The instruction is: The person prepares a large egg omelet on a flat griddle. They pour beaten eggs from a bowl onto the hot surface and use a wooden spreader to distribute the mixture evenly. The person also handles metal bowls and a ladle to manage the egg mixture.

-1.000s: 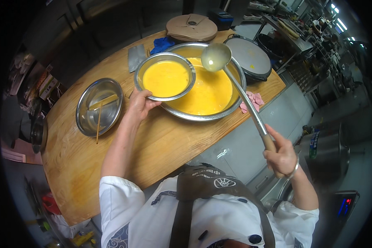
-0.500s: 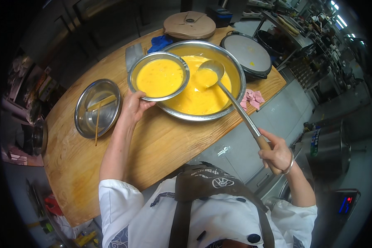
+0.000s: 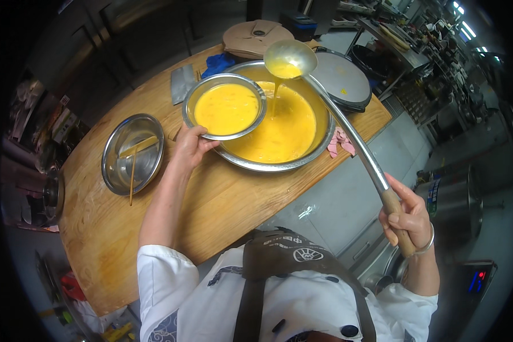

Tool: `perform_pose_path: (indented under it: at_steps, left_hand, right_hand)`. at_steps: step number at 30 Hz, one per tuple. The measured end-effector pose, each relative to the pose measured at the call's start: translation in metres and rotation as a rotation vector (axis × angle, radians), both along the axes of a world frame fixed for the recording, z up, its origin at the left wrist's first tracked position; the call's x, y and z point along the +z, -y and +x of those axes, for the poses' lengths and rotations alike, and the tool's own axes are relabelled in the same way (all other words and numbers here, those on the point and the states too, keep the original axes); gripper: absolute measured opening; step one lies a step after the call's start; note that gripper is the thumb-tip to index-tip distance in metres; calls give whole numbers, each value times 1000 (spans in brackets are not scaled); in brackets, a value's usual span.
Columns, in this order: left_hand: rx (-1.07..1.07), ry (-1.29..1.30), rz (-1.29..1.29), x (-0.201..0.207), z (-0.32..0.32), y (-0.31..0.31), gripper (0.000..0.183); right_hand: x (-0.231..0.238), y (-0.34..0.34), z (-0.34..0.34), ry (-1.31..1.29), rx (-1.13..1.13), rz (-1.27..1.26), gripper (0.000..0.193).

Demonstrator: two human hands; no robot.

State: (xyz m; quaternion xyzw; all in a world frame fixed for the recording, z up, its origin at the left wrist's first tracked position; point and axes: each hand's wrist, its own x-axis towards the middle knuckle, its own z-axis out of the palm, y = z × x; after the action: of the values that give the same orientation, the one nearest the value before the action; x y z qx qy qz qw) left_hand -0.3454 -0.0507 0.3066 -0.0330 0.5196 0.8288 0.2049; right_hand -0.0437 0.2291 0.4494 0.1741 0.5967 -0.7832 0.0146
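My left hand (image 3: 191,146) grips the near rim of a small steel bowl (image 3: 260,121), which is nearly full of yellow liquid that looks like beaten egg (image 3: 227,109). This bowl is held over the left side of a large steel basin (image 3: 279,166) holding more of the same liquid. In my right hand (image 3: 409,219) is the wooden handle of a long metal ladle (image 3: 353,134). The ladle's cup is raised above the basin, and a stream of yellow liquid falls from it into the basin. Some liquid stays in the cup.
Left on the wooden table (image 3: 108,251) stands another steel bowl (image 3: 111,176) with a T-shaped wooden spreader (image 3: 134,165). Behind the basin lie a blue cloth (image 3: 218,64) and a round brown lid (image 3: 259,37). A round griddle (image 3: 339,80) and pink scraps (image 3: 339,143) are to the right.
The ladle has risen out of the liquid in the basin, and its cup now drips. My right hand has moved right and slightly nearer me. The small bowl has shifted slightly right.
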Motion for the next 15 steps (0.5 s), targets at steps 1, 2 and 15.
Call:
perform_pose_path:
  at_steps: [1,2,15]
  left_hand:
    - [-2,3,3,0,1,-3,41]
    - [-3,6,6,0,1,-5,41]
    - [-48,18,34,-1,6,-10,45]
  right_hand:
    - [2,2,2,-13,5,-3,69]
    - [2,4,3,-19,16,-3,70]
    - [-39,20,8,-373,214,1341,65]
